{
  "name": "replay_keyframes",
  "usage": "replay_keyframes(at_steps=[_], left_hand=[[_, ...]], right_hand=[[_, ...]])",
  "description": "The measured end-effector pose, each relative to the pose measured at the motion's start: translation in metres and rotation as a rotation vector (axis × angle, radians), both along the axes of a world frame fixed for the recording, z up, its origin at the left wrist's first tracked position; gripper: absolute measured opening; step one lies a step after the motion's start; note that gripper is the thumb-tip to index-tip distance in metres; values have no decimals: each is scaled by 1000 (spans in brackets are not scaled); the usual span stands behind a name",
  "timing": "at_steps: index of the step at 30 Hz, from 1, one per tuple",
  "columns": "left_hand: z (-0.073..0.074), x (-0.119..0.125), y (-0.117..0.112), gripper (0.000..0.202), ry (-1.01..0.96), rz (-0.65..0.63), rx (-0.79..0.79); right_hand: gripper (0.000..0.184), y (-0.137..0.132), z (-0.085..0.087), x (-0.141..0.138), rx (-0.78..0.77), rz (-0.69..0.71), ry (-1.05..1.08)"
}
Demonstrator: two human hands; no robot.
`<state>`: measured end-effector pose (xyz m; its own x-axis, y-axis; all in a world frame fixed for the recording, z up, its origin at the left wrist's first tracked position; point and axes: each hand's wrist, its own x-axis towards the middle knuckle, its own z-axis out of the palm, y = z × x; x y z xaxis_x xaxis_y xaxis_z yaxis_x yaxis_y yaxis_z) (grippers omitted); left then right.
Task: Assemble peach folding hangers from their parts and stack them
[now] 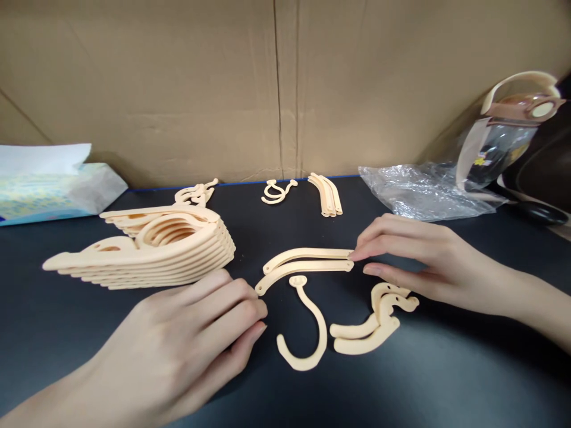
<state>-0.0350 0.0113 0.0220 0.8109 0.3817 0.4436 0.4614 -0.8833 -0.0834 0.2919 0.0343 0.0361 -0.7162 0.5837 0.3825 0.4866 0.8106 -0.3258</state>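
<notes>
Two curved cream plastic hanger arms (307,260) lie side by side on the black table, each with a small hole near an end. My left hand (200,339) rests at their left end, fingers loosely bent, close to the tip of the nearer arm; no object shows in it. At the other end, my right hand (405,255) touches the farther arm's tip with its forefinger, thumb held apart. Between my hands lies a cream hanger hook (319,324) with a flat oval top. Right of it, several wavy cream hanger pieces (372,327) overlap below my right hand.
Behind my left hand stands a stack of folded cream hangers (178,261). Farther back lie wavy pieces (196,193), hooks (279,191) and a bundle of arms (325,195). A tissue pack (53,184), crumpled clear bag (428,190) and bottle (508,142) border a cardboard wall (200,89).
</notes>
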Motion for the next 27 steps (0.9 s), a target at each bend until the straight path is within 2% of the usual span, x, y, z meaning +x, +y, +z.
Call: replay_keyframes(at_steps=[6,13,17,22,25,27], left_hand=[[0,1,-2,17,-26,-1,-20],[-5,0,-3,19,-52,0,-27],[-4,-1,-4,20,-56,-12,26],[-4,-3,-6,22,-51,-31,42],[-5,-3,-6,22,-48,-29,36],[-4,-3,-6,22,-55,-28,42]], right_hand=[[17,-7,5,-16,247,14,-150],[32,-19,15,-58,613,258,-387],[24,-18,18,-73,787,359,-490],[26,-6,19,-81,905,505,-573],[29,1,19,-83,919,594,-518],[33,3,19,-81,894,600,-468]])
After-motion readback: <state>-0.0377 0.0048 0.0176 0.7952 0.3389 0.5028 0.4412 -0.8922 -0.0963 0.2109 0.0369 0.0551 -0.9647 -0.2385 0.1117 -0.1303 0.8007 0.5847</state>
